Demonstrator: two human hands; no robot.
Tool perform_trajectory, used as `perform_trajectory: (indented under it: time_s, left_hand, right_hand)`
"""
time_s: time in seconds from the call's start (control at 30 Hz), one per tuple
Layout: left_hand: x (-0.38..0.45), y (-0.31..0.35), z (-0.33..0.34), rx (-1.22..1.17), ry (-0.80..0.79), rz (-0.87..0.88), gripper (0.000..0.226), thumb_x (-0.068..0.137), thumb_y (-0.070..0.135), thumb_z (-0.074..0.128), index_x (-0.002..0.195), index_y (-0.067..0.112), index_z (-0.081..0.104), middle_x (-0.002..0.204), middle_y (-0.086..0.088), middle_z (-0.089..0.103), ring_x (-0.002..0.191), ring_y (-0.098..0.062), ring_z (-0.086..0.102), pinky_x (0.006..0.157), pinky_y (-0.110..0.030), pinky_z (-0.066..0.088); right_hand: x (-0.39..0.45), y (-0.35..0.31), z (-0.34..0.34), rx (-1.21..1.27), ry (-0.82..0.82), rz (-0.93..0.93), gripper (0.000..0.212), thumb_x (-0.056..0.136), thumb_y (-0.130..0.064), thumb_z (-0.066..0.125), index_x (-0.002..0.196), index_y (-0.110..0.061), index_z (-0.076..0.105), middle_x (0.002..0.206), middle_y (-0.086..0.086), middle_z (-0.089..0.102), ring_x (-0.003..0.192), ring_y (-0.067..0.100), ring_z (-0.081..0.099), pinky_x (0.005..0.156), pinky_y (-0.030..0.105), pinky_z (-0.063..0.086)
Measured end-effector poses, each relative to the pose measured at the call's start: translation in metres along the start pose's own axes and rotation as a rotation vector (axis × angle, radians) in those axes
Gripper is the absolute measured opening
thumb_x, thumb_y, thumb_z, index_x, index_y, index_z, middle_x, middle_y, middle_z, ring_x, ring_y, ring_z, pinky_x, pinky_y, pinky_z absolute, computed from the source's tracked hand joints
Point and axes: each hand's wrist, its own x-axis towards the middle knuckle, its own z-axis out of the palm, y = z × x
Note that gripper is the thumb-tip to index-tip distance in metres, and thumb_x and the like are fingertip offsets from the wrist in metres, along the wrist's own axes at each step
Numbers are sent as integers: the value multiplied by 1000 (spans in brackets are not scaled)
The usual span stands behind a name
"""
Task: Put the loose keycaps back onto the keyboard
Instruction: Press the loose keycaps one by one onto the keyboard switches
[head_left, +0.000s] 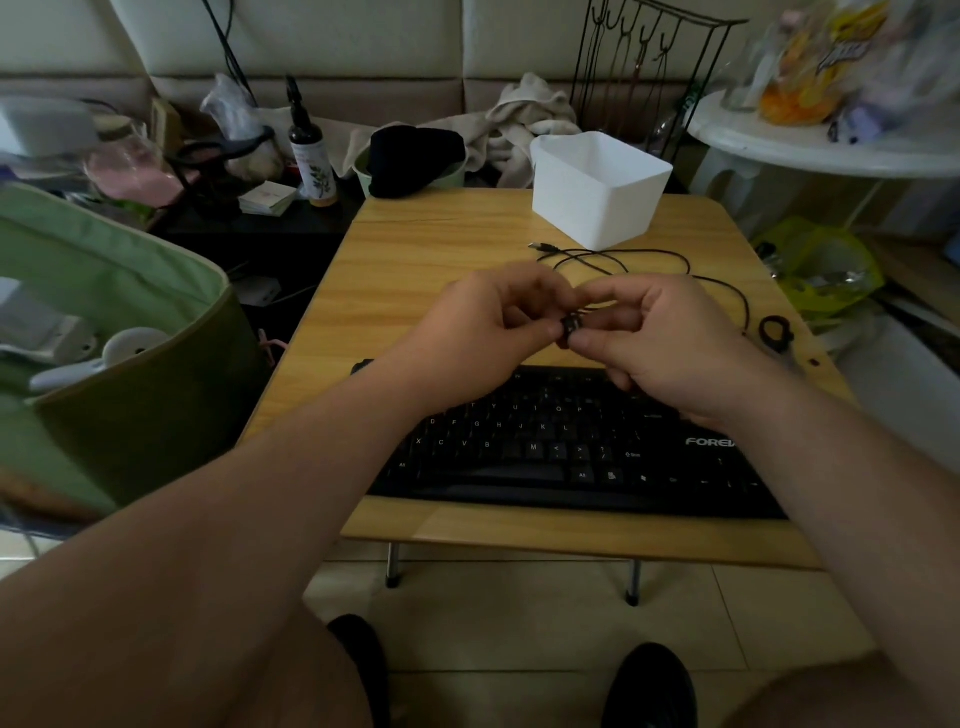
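**One Keycap in Hand, Not Yet Seated**

One small black keycap (570, 326) is held above the middle of the table (415, 244), just beyond the far edge of the keyboard (545, 447). The left hand (483, 332) and the right hand (670, 343) meet around it; the fingers of both are curled and pinch the keycap between thumb and fingertips. It touches no key position.

Progress, as a judgement: the cap is being turned or inspected before fitting, so this placement is still to do. The keyboard lies along the near edge of the table. Most rows appear populated, but the dim light and the wrists covering part of the board prevent a count of empty positions. No other loose keycaps are discernible.

Surface: a low wooden folding table on metal legs, standing on a tiled floor. A white bin (602, 187) stands at the far right corner. A black cable (623, 257) loops in front of it. Surrounding clutter includes a green bag (119, 322) beyond the left edge.
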Motion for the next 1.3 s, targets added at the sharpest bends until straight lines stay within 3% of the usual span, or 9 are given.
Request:
perform_trajectory:
  time_s: [0.07, 0.13, 0.27, 0.57, 0.73, 0.83, 1.03, 1.17, 1.3]
  left_hand:
    - [0, 4, 0, -152, 41, -60, 16, 98, 11, 70, 108, 20, 63, 96, -4, 78, 83, -26, 71, 72, -38, 58]
    - [0, 6, 0, -251, 67, -134, 11, 100, 14, 68, 109, 17, 63, 97, -11, 78, 80, -19, 69, 67, -23, 55]
    - [4, 4, -1, -345, 15, -198, 10, 102, 21, 66, 102, 15, 74, 89, -9, 72, 85, -20, 63, 74, -27, 52]
    - [3, 2, -15, -196, 15, -278, 5, 94, 19, 75, 96, 20, 80, 93, -10, 79, 73, -6, 61, 75, -30, 52]
    - [1, -3, -26, -141, -71, -333, 11, 96, 20, 74, 97, 26, 83, 93, 0, 79, 84, -10, 65, 77, -27, 55]
    - [0, -6, -28, -154, -101, -332, 17, 96, 13, 72, 106, 23, 81, 99, -4, 79, 86, -10, 67, 82, -26, 58]
    - [-3, -7, -31, -175, -109, -316, 19, 95, 11, 73, 112, 19, 77, 100, -11, 78, 83, -10, 66, 82, -29, 57]
    - [-3, -7, -32, -161, -113, -305, 17, 97, 11, 72, 111, 20, 76, 89, 0, 78, 82, -9, 65, 80, -27, 57]
    - [-5, -8, -34, -133, -130, -302, 18, 96, 12, 72, 112, 21, 75, 93, -2, 80, 81, -9, 66, 75, -24, 55]
  right_hand:
    - [0, -3, 2, -21, 63, -60, 21, 89, -11, 79, 102, -27, 74, 87, 2, 79, 43, 16, 51, 46, 24, 43]
    - [0, -6, 4, -64, 132, -119, 21, 87, -17, 82, 99, -31, 73, 85, -4, 77, 44, 7, 55, 49, 23, 44]
    - [-1, -4, 10, -274, 229, -221, 27, 79, -30, 89, 95, -39, 69, 86, -11, 72, 61, -9, 57, 64, 18, 41]
    - [-7, -12, 19, -535, 179, -355, 21, 87, -29, 82, 107, -32, 76, 83, -25, 69, 67, -20, 56, 67, 16, 40]
    - [-5, -10, 23, -783, 110, -397, 20, 92, -38, 72, 112, -36, 76, 95, -16, 75, 82, 1, 65, 71, 34, 57]
    - [-2, -8, 24, -822, 112, -407, 19, 92, -40, 71, 109, -36, 76, 93, -14, 74, 86, 13, 66, 70, 40, 57]
    - [-3, -10, 25, -783, 112, -395, 18, 90, -38, 73, 108, -36, 75, 93, -16, 74, 82, 9, 65, 68, 39, 58]
    - [-4, -13, 26, -722, 104, -371, 19, 90, -33, 73, 109, -36, 77, 96, -17, 74, 57, -1, 55, 60, 35, 56]
    - [-3, -13, 28, -715, 73, -327, 18, 90, -35, 73, 107, -36, 77, 92, -18, 74, 61, 2, 62, 65, 38, 59]
